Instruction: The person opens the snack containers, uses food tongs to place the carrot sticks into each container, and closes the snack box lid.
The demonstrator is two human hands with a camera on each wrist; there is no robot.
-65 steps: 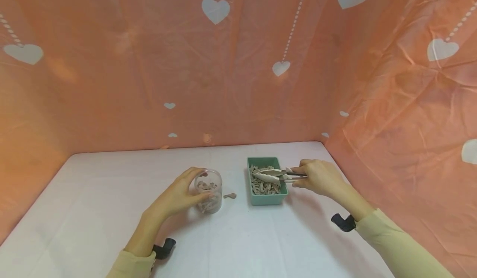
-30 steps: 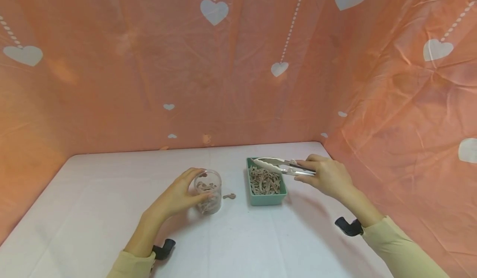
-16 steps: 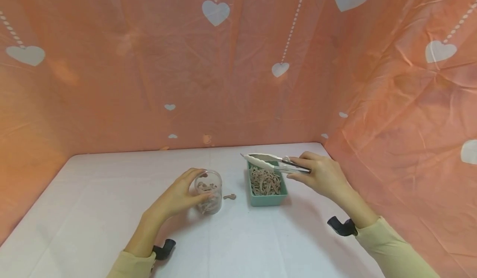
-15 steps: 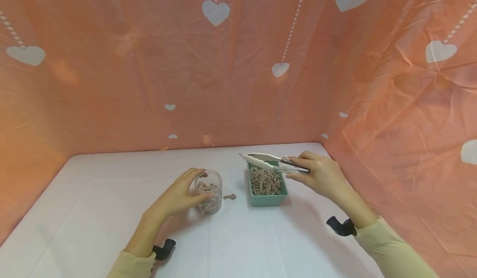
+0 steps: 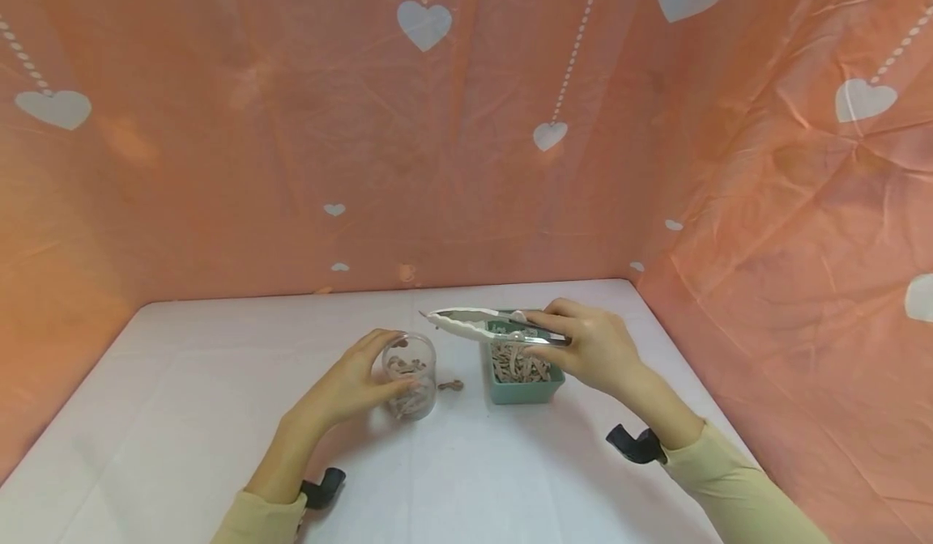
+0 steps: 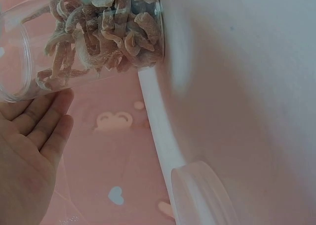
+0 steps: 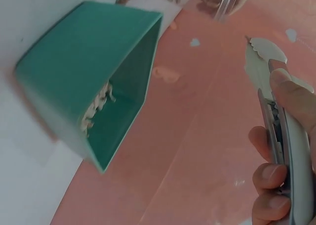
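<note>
My left hand point(image 5: 346, 382) holds a clear plastic jar point(image 5: 428, 370) upright on the table, thumb on the near side and fingers on the far side. Curled, brownish dried strips point(image 6: 98, 32) fill part of the jar in the left wrist view. My right hand point(image 5: 594, 348) grips metal tongs point(image 5: 461, 325) with pale scalloped tips, raised between the jar and a green box point(image 5: 526, 393). A small thin bit pokes out at the tong tips; its kind is too small to tell. More strips point(image 5: 519, 367) lie in the box.
One loose strip point(image 5: 451, 384) lies on the white-covered table point(image 5: 466, 479) between jar and box. A translucent round lid-like piece point(image 6: 202, 195) shows in the left wrist view. Orange cloth point(image 5: 291, 139) with hearts hangs behind and at the sides.
The tongs have risen out of the green box and moved left toward the jar, carried by my right hand. My left hand and the jar have stayed put.
</note>
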